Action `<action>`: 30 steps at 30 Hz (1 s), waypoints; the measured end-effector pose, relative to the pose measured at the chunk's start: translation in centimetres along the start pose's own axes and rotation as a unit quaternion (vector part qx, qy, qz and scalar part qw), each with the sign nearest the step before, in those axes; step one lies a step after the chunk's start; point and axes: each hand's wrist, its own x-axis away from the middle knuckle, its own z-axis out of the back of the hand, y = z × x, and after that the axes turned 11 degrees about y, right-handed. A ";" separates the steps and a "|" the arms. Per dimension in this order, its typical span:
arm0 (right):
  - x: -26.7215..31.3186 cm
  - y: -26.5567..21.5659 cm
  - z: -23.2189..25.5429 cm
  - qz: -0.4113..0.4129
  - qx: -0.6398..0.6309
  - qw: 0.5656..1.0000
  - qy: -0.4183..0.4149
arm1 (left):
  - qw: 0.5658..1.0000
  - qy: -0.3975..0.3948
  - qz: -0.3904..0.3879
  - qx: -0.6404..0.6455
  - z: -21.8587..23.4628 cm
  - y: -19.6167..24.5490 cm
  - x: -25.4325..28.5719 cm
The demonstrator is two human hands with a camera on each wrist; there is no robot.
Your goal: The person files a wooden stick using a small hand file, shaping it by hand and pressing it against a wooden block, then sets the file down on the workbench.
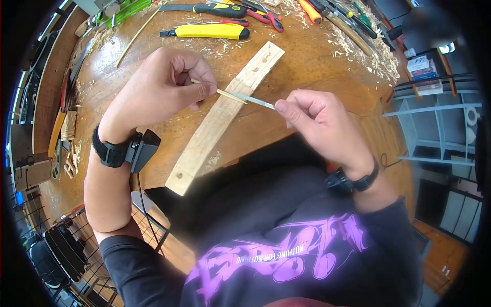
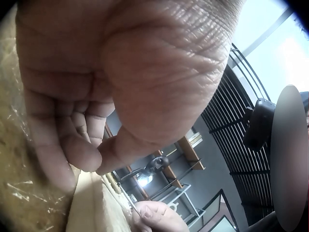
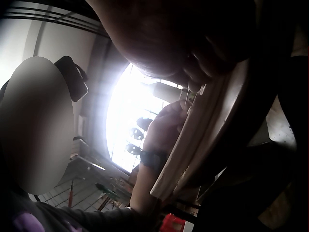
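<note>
My left hand (image 1: 171,84) pinches a thin wooden stick (image 1: 232,96) between thumb and fingertips. The stick's end lies over a long pale wooden board (image 1: 215,123), which slants across the near edge of the table. From the other side, my right hand (image 1: 319,120) holds a narrow metal blade (image 1: 263,103) between thumb and curled fingers. Blade and stick cross above the board's middle. In the left wrist view the left fingertips are close over the board (image 2: 89,205), with the right hand (image 2: 161,217) beyond. The right wrist view is dark; the board (image 3: 193,140) runs beneath both hands.
A yellow utility knife (image 1: 212,31), a black-handled saw (image 1: 220,9) and red-handled pliers (image 1: 266,18) lie at the back of the table (image 1: 128,77). Wood shavings (image 1: 376,64) gather at the right, near several tools. Another thin stick (image 1: 137,38) lies back left.
</note>
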 end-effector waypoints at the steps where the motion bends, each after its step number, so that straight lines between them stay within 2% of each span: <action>1: 0.2 0.0 -0.1 -0.007 0.005 1.000 -0.001 | 1.000 -0.003 -0.003 -0.001 0.0 0.0 0.0; 7: 0.6 -0.5 -0.5 -0.032 0.033 0.999 0.002 | 0.999 -0.010 0.004 -0.037 -0.2 0.3 0.0; 13: 0.6 -0.9 -0.6 -0.034 0.051 0.998 0.003 | 1.000 -0.005 -0.009 0.024 -0.9 -0.3 -0.4; 23: 1.1 -0.8 -0.8 -0.057 0.055 0.997 0.008 | 1.000 -0.005 -0.006 0.009 -0.9 0.1 -0.3; 30: 0.4 -1.4 -0.8 -0.024 0.078 0.997 0.002 | 0.999 0.003 -0.033 0.003 -0.7 0.3 -0.4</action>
